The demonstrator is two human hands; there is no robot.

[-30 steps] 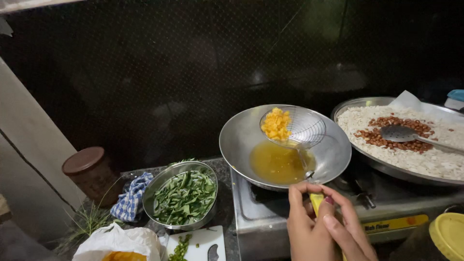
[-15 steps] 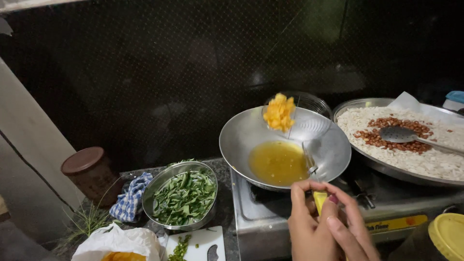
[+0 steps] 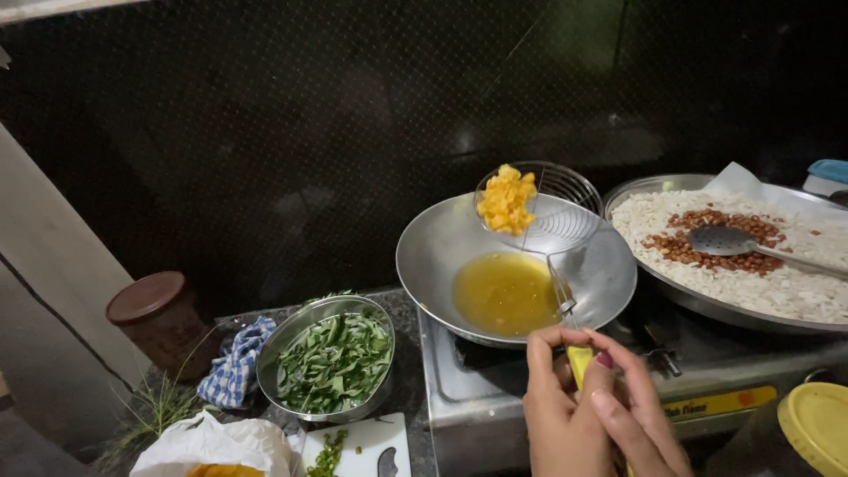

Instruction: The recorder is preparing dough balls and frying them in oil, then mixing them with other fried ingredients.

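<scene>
Both my hands [image 3: 592, 402] grip the yellow handle of the round wire skimmer [image 3: 539, 208], holding fried yellow pieces [image 3: 505, 200] over the steel wok [image 3: 424, 256]; I'd best keep it tilted so oil drains.

Strainer [image 3: 541, 212] above wok [image 3: 442, 256], tray [image 3: 658, 187] right, leaf bowl [image 3: 287, 340] left.

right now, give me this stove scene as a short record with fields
hands: left hand and right hand, both gripping the yellow handle of a wire strainer
strainer: raised and tilted above the wok, holding yellow fried pieces
wok: on the stove, with a pool of oil
right side: wide tray of white flakes and peanuts, with a slotted ladle
left side: steel bowl of green leaves, checked cloth
</scene>
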